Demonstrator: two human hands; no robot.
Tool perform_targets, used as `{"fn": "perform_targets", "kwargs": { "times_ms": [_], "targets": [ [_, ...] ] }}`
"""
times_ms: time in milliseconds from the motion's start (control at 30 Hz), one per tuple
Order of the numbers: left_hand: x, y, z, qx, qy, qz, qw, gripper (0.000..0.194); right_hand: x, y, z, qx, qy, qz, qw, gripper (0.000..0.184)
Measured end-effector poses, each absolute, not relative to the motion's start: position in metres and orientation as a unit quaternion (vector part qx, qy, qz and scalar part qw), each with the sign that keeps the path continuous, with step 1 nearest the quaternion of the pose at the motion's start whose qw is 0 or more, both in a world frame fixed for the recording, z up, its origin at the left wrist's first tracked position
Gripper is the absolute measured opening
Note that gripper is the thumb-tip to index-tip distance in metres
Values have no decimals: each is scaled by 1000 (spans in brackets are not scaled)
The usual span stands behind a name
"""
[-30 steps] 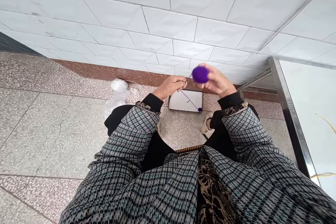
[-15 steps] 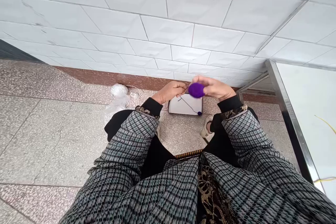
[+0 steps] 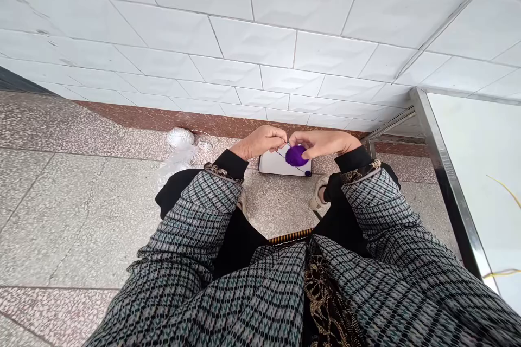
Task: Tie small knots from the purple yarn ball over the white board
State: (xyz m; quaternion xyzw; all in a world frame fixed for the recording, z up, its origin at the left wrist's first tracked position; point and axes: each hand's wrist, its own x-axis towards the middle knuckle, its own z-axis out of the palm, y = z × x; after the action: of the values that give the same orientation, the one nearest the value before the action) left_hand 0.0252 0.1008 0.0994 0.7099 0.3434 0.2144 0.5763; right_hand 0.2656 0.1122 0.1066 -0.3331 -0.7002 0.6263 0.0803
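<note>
The yarn ball is purple, the sleeves black-and-grey checked.

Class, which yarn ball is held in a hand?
The large purple ball, in the right hand; the small purple ball lies in the tray, the white ball near the wall.

Left hand and right hand nearly meet, fingers curled.
</note>
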Motion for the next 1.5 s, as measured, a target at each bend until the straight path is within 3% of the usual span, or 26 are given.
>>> {"fn": "perform_targets", "kwargs": {
  "times_ms": [100,200,467,633,800,900,967,1033,1133,1233,1300,1400,1500],
  "targets": [
    [25,102,99,683,329,244,605,16,272,111,115,-257,-599,706,276,62],
    [31,99,99,669,330,257,614,17,270,113,116,-275,-524,688,420,70],
    [35,96,104,657,398,267,581,17,259,116,121,-329,-469,651,498,66],
    [35,99,99,659,435,274,550,19,261,117,130,-348,-504,628,480,62],
    [37,96,96,733,431,240,468,18,257,125,112,-465,-544,526,458,43],
    [35,95,98,774,384,209,458,18,254,125,100,-543,-643,445,306,36],
    [32,98,97,770,387,234,450,18,255,119,100,-484,-702,496,164,34],
    [29,101,94,749,415,272,440,18,258,113,106,-382,-693,599,121,40],
    [30,103,90,709,452,303,448,19,264,108,119,-290,-591,705,262,57],
    [37,98,90,730,415,262,475,19,263,111,122,-316,-508,675,432,62],
    [40,93,93,769,357,215,485,19,259,116,116,-400,-506,617,451,57],
    [37,91,98,787,337,219,468,18,253,118,105,-529,-600,523,294,47],
    [29,97,98,771,377,262,442,17,255,113,105,-456,-677,568,105,41]
  ]
}}
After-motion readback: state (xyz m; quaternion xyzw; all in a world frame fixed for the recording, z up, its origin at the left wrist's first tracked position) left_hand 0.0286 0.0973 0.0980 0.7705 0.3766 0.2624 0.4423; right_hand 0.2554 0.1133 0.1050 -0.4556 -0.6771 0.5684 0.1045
